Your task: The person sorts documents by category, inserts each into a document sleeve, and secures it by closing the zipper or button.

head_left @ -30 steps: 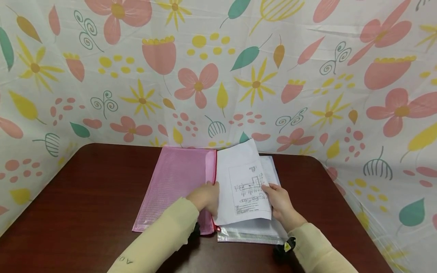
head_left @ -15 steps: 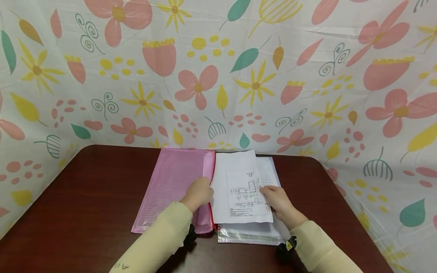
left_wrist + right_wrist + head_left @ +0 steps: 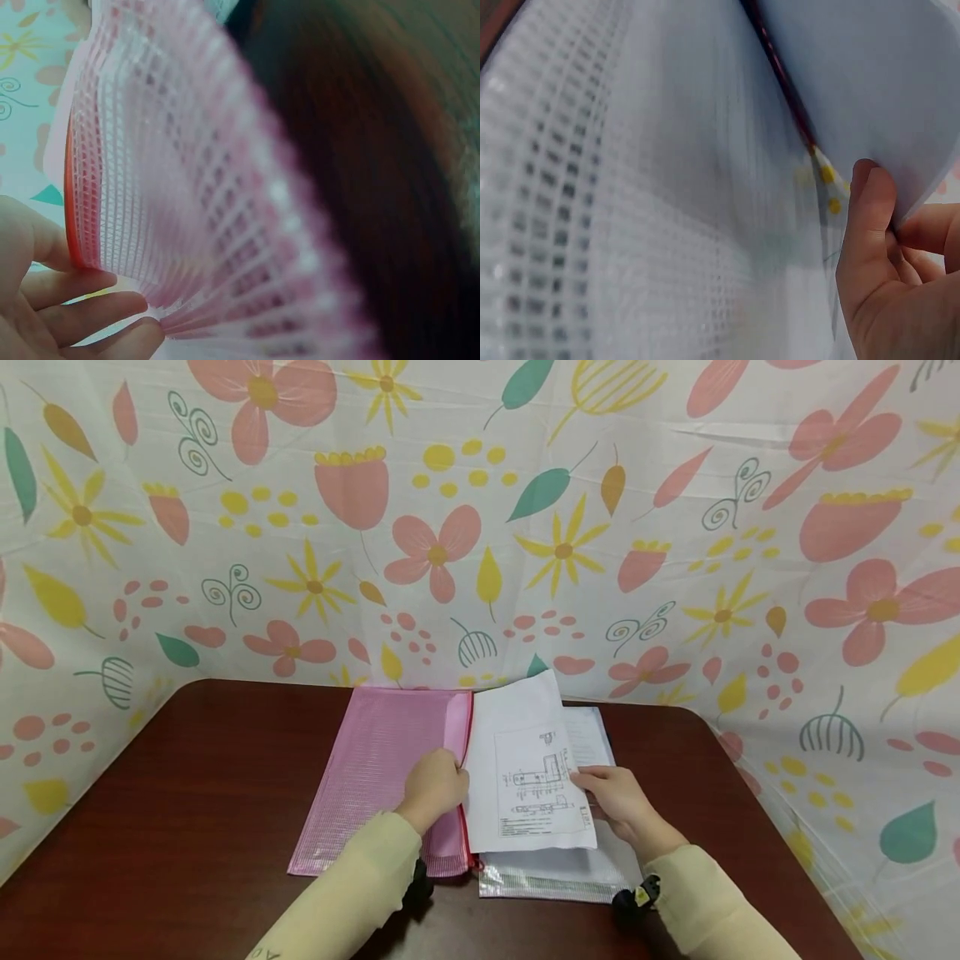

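Observation:
A pink mesh zipper pouch (image 3: 375,756) lies on the table, its red zipper edge (image 3: 71,195) facing right. My left hand (image 3: 437,787) grips the pouch at that edge; in the left wrist view its fingers (image 3: 82,319) curl against the mesh. Some of the hold is hidden behind the hand. A white sheet of paper (image 3: 487,718) with a printed technical drawing meets the pouch's zipper side, its left edge out of sight there. My right hand (image 3: 618,802) pinches the sheet's right edge between thumb and fingers. The sheet's far corner is raised.
Under the paper lies a clear mesh pouch (image 3: 555,883), with printed pages (image 3: 588,735) showing through on the right. A dark wooden table (image 3: 187,827) carries everything. Behind it hangs a floral cloth (image 3: 450,460).
My left hand has shifted slightly left and up along the pouch's edge. The paper has moved a little left, its far corner dipping and then rising again.

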{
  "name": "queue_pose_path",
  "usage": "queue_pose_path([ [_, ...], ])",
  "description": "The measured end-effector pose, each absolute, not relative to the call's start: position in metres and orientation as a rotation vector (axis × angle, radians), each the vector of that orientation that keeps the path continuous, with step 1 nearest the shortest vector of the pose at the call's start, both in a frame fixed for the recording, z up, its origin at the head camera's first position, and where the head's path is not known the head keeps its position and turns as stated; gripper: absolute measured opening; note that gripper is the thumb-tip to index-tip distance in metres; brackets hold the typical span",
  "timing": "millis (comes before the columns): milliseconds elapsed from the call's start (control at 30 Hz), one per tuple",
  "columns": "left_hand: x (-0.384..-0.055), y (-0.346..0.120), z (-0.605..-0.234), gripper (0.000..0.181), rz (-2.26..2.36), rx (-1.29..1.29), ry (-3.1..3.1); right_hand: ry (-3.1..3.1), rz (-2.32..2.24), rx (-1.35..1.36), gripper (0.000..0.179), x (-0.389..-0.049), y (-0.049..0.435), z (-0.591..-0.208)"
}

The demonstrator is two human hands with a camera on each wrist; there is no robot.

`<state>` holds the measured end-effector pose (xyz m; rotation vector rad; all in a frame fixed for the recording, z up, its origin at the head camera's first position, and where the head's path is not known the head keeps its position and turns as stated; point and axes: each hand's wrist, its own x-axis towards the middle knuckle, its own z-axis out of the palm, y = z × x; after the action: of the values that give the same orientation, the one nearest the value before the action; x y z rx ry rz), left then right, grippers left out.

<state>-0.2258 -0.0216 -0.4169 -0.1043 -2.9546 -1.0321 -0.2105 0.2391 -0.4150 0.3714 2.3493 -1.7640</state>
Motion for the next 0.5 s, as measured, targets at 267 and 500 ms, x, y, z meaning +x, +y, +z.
queue_pose_path([
  [267, -0.224, -0.021, -0.419, 0.038, -1.089, -0.084, -2.911, 2.345, -1.754, 0.319, 0.041, -0.212, 0.229, -0.415],
  [500, -0.223, -0.021, -0.418, 0.034, -1.078, -0.072, -2.898, 2.344, -1.752, 0.314, 0.038, -0.216, 0.219, -0.419],
])
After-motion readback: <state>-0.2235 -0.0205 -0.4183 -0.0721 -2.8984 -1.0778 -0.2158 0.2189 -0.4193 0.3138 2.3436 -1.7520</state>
